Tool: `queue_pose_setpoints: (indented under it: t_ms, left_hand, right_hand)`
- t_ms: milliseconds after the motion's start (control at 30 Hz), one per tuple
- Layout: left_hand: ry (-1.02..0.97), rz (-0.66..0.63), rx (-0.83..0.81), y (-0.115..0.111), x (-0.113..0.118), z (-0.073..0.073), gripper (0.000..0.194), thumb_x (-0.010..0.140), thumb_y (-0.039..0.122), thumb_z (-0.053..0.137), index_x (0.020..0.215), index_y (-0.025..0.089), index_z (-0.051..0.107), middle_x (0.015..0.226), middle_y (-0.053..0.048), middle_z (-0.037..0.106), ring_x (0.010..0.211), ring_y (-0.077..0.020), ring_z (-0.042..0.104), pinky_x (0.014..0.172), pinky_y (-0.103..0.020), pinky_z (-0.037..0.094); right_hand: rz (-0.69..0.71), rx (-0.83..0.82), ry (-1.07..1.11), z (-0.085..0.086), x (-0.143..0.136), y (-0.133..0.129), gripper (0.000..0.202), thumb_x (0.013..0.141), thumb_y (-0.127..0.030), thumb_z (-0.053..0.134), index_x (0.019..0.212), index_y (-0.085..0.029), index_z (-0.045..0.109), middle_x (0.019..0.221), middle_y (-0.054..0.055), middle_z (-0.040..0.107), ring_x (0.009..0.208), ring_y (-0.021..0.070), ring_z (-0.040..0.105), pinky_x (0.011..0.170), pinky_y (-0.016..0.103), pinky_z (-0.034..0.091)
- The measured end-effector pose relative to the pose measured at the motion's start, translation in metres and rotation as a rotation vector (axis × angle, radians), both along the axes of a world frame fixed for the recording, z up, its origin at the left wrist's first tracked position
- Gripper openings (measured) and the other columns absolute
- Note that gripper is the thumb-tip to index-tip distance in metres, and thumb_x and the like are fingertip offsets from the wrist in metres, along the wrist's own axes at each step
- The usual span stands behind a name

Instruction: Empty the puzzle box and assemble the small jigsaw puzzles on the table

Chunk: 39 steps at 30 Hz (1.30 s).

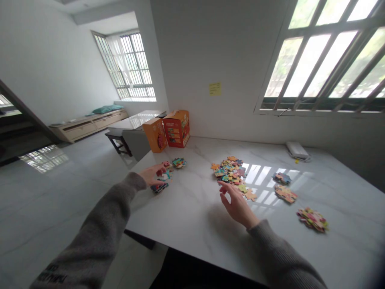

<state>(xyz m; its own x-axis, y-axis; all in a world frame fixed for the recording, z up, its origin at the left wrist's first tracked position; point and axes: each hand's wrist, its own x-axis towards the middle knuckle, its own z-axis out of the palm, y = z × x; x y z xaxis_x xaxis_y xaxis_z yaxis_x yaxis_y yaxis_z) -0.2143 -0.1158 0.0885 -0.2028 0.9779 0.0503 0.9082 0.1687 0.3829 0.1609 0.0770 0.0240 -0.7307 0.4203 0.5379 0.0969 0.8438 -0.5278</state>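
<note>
My left hand (pixel 151 175) is at the table's left side, thumb and fingers apart around small piles of jigsaw puzzle pieces (pixel 167 175). Dark pieces (pixel 159 187) lie just below its thumb, and a teal and orange pile (pixel 179 162) sits beyond its fingertips. No piece shows gripped in it, though the fingers partly cover the pile. My right hand (pixel 237 205) hovers at the near edge of the large mixed heap of puzzle pieces (pixel 231 170), fingers loosely bent and apart, holding nothing visible. An orange piece (pixel 250 195) lies just beyond this hand.
To the right lie a bluish pile (pixel 282 178), a peach pile (pixel 285 194) and a pink-green pile (pixel 313 219). Two orange boxes (pixel 177 129) stand at the back left edge of the marble-look table (pixel 186 216). A white packet (pixel 297 151) rests near the wall.
</note>
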Motion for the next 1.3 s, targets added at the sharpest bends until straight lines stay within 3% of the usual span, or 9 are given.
queue_pose_setpoints:
  t_ms: [133, 267, 767, 933, 1000, 1100, 1233, 1300]
  left_hand:
    - [0.081, 0.029, -0.017, -0.026, -0.002, -0.014, 0.044, 0.072, 0.039, 0.071, 0.110, 0.021, 0.062, 0.095, -0.004, 0.062, 0.087, -0.0190, 0.060, 0.086, -0.031, 0.047]
    - [0.123, 0.070, -0.033, -0.034, -0.002, -0.019, 0.043, 0.072, 0.038, 0.070, 0.111, 0.022, 0.060, 0.095, -0.004, 0.062, 0.088, -0.0202, 0.060, 0.087, -0.032, 0.046]
    - [0.174, 0.153, -0.048, -0.038, -0.002, -0.024, 0.042, 0.071, 0.049, 0.069, 0.100, 0.020, 0.061, 0.103, -0.009, 0.064, 0.095, -0.0248, 0.061, 0.088, -0.033, 0.045]
    - [0.222, 0.208, -0.043, -0.038, 0.007, -0.013, 0.048, 0.076, 0.050, 0.066, 0.113, 0.021, 0.061, 0.105, -0.008, 0.065, 0.096, -0.0249, 0.062, 0.088, -0.034, 0.046]
    - [0.242, 0.205, 0.029, -0.029, 0.018, -0.009, 0.044, 0.082, 0.049, 0.060, 0.115, 0.019, 0.060, 0.104, -0.009, 0.065, 0.094, -0.0241, 0.062, 0.087, -0.035, 0.046]
    - [0.221, 0.101, 0.119, -0.001, 0.047, -0.012, 0.031, 0.087, 0.040, 0.055, 0.107, 0.018, 0.062, 0.100, -0.009, 0.066, 0.093, -0.0231, 0.062, 0.088, -0.035, 0.046]
    - [0.151, -0.105, 0.145, 0.052, 0.105, -0.036, 0.023, 0.088, 0.035, 0.055, 0.102, 0.020, 0.065, 0.094, -0.007, 0.067, 0.093, -0.0222, 0.061, 0.088, -0.034, 0.047]
    - [0.131, -0.137, 0.153, 0.080, 0.132, -0.050, 0.021, 0.087, 0.033, 0.057, 0.103, 0.022, 0.065, 0.098, -0.006, 0.067, 0.096, -0.0224, 0.061, 0.089, -0.034, 0.047]
  right_hand:
    - [-0.004, 0.000, -0.007, -0.003, -0.002, -0.002, 0.041, 0.094, -0.021, 0.046, 0.135, -0.022, 0.048, 0.099, 0.007, 0.065, 0.088, 0.0210, 0.062, 0.088, 0.039, 0.051]
    - [0.007, -0.008, -0.015, -0.005, -0.004, -0.002, 0.041, 0.094, -0.021, 0.046, 0.135, -0.022, 0.048, 0.098, 0.007, 0.065, 0.087, 0.0206, 0.062, 0.086, 0.039, 0.051]
    - [0.014, -0.007, -0.024, -0.001, -0.003, -0.004, 0.041, 0.094, -0.021, 0.045, 0.135, -0.021, 0.048, 0.097, 0.008, 0.066, 0.086, 0.0205, 0.063, 0.085, 0.038, 0.052]
    - [-0.004, 0.004, -0.012, -0.001, -0.003, -0.003, 0.041, 0.094, -0.022, 0.045, 0.135, -0.022, 0.049, 0.095, 0.007, 0.067, 0.084, 0.0203, 0.064, 0.084, 0.038, 0.052]
    - [-0.012, 0.013, -0.015, -0.003, -0.003, 0.000, 0.039, 0.094, -0.022, 0.045, 0.133, -0.022, 0.051, 0.093, 0.006, 0.067, 0.085, 0.0208, 0.063, 0.084, 0.038, 0.051]
    - [-0.049, 0.093, -0.040, -0.006, 0.000, 0.010, 0.033, 0.094, -0.019, 0.046, 0.124, -0.023, 0.058, 0.095, 0.007, 0.067, 0.092, 0.0234, 0.062, 0.089, 0.041, 0.048]
    - [-0.207, 0.242, -0.093, -0.008, 0.010, 0.035, 0.027, 0.091, -0.018, 0.050, 0.114, -0.023, 0.064, 0.104, 0.010, 0.066, 0.101, 0.0281, 0.057, 0.089, 0.044, 0.044]
    - [-0.309, 0.265, -0.114, -0.011, 0.017, 0.050, 0.028, 0.091, -0.019, 0.050, 0.115, -0.022, 0.063, 0.108, 0.011, 0.065, 0.101, 0.0290, 0.055, 0.086, 0.044, 0.044]
